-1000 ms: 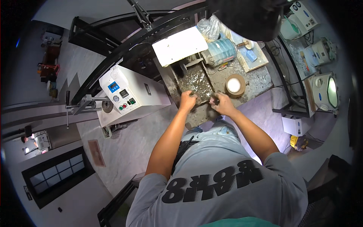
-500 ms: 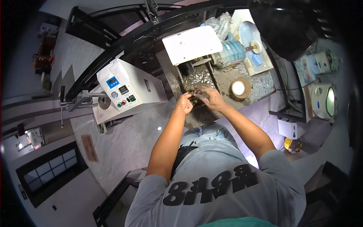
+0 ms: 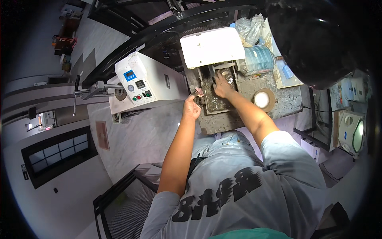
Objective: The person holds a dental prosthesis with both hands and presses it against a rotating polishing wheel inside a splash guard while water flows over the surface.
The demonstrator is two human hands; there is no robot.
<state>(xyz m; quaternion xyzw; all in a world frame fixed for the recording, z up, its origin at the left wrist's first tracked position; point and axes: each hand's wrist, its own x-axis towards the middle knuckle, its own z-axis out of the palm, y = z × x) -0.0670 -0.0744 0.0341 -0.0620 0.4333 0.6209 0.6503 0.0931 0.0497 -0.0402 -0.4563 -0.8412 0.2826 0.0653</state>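
Note:
My left hand (image 3: 192, 105) is closed on a small pinkish, dark-smudged piece (image 3: 198, 92) at the left edge of a muddy wet tray (image 3: 215, 104). My right hand (image 3: 223, 85) reaches into that tray, fingers extended and apart, touching the grey sludge; I make out nothing held in it. The tray sits beneath a white hinged cover (image 3: 211, 46) on a dirt-caked bench (image 3: 248, 83). Right of the tray stands a tan bowl with white contents (image 3: 261, 100).
A white control cabinet (image 3: 139, 77) stands at left. A clear plastic jug (image 3: 256, 59), crumpled bags (image 3: 248, 30) and a pale board (image 3: 288, 73) lie at the back right. A black overhanging housing (image 3: 308, 40) fills the upper right; white machines (image 3: 350, 133) stand far right.
My hands have separated: the right moved forward into the tray with fingers stretched, while the left rose toward the tray's left side holding the pinkish piece. The camera view shifted slightly.

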